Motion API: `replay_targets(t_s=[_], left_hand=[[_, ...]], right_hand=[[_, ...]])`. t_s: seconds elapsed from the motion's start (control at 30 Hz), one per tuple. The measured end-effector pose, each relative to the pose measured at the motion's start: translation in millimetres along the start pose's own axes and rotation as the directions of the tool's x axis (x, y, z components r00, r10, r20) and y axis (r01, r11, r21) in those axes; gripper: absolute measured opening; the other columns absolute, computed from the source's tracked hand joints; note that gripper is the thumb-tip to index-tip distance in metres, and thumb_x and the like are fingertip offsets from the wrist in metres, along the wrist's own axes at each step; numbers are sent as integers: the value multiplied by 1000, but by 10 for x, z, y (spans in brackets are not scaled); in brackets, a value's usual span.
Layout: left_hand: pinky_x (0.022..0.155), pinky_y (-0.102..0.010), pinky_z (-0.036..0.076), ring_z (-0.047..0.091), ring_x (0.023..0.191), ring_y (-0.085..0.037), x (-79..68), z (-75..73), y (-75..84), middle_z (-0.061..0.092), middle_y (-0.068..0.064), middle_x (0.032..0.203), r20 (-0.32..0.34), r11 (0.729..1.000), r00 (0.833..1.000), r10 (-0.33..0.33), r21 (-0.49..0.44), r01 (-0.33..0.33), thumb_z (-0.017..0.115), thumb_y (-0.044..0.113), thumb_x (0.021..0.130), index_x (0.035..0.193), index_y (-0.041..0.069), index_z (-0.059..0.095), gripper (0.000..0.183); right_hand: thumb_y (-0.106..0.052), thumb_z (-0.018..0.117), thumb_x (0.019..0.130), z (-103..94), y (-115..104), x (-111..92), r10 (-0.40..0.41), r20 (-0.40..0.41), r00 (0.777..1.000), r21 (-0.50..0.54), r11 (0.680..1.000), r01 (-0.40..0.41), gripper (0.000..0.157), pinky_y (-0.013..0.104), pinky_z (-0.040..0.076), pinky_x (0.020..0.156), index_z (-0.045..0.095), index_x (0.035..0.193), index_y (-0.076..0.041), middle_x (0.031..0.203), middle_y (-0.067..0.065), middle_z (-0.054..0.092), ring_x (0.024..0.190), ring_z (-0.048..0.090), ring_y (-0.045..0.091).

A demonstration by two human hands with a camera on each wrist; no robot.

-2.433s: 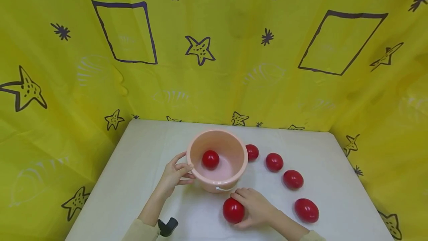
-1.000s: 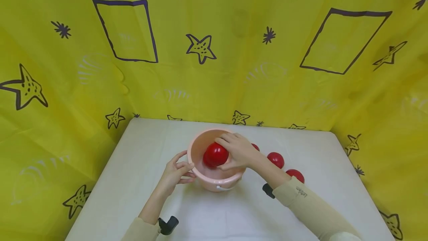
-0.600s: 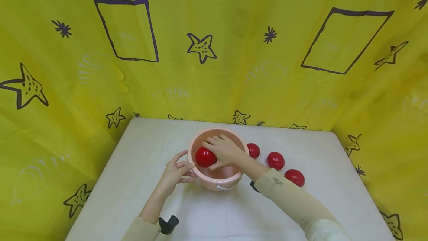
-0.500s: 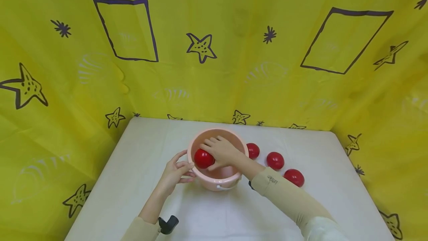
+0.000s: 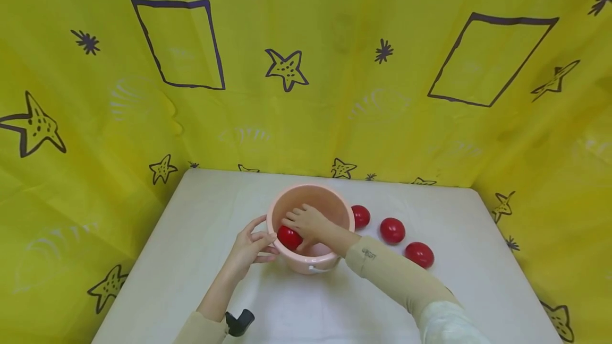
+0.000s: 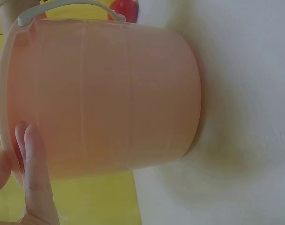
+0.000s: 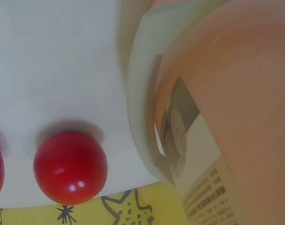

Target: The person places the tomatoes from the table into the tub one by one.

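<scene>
A peach-coloured bucket (image 5: 330,203) stands upright on the white table. At its near left rim my left hand (image 5: 251,248) grips the edge, thumb over the lip and fingers along the outer wall. My right hand (image 5: 308,224) is deep inside the bucket, fingers curled round a glossy red ball (image 5: 288,238) low by the left inner wall. A second red ball in the bucket is hidden behind them. The left wrist view shows the bucket's outer side (image 6: 109,98) beside my fingers (image 6: 35,173). The right wrist view does not show my right hand.
Three red balls lie on the table right of the bucket: a far one (image 5: 360,217), a middle one (image 5: 392,231) and a nearer one (image 5: 419,255). The bucket's pale handle (image 7: 137,93) hangs down its side by a printed label (image 7: 198,164). A yellow patterned curtain (image 5: 306,115) surrounds the table.
My right hand has carried a red ball from the table in front of the bucket up over the rim, then down and left inside it. My left hand stays on the rim.
</scene>
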State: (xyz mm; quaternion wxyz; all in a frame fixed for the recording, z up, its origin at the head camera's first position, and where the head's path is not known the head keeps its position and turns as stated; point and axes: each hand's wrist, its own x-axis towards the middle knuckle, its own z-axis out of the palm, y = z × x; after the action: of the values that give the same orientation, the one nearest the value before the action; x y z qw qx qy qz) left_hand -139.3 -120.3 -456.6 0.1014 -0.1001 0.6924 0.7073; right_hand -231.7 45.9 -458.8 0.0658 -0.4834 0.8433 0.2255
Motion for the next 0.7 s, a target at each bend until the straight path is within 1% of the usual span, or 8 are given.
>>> replay_targets(t_s=[0.17, 0.27, 0.43, 0.57, 0.7], left_hand=[[62, -38, 57, 67, 71, -25, -16, -5, 25, 66, -14, 90, 2, 1000, 1000, -7, -16, 7, 63, 15, 87, 139, 13, 33, 61], [61, -38, 57, 67, 70, -25, -15, -4, 23, 67, -12, 88, 1, 1000, 1000, -3, -10, 3, 62, 14, 87, 139, 12, 32, 60], [61, -38, 57, 67, 70, -25, -6, 7, 1, 67, -10, 86, 6, 1000, 1000, 3, 3, -3, 61, 14, 88, 139, 11, 32, 59], [62, -38, 57, 67, 71, -25, -15, 12, 12, 67, -11, 86, 5, 1000, 1000, 1, -4, -1, 61, 14, 88, 139, 12, 34, 58], [62, -37, 57, 67, 71, -25, -15, 11, 16, 67, -12, 87, 2, 1000, 1000, 0, -6, 0, 61, 12, 87, 138, 13, 35, 57]], right_hand=[[-60, 60, 76, -13, -26, 9, -20, 15, 1000, -30, 999, 21, 78, 34, 31, 107, 35, 140, -24, 139, -4, 41, 126, 38, 15], [-60, 59, 76, -15, -43, 16, -39, 40, 998, -37, 999, 41, 78, 34, 29, 108, 33, 140, -24, 141, -5, 39, 128, 36, 15], [-56, 66, 72, -11, -79, 19, -68, 73, 995, -34, 997, 71, 78, 32, 29, 107, 35, 138, -28, 138, -9, 42, 125, 38, 13], [-52, 70, 70, 9, -91, 32, -64, 71, 995, -24, 998, 66, 76, 30, 32, 104, 37, 135, -33, 134, -11, 45, 120, 40, 12], [-51, 71, 70, 22, -83, 36, -54, 66, 996, -10, 998, 54, 74, 31, 33, 103, 38, 135, -33, 132, -10, 46, 120, 40, 12]])
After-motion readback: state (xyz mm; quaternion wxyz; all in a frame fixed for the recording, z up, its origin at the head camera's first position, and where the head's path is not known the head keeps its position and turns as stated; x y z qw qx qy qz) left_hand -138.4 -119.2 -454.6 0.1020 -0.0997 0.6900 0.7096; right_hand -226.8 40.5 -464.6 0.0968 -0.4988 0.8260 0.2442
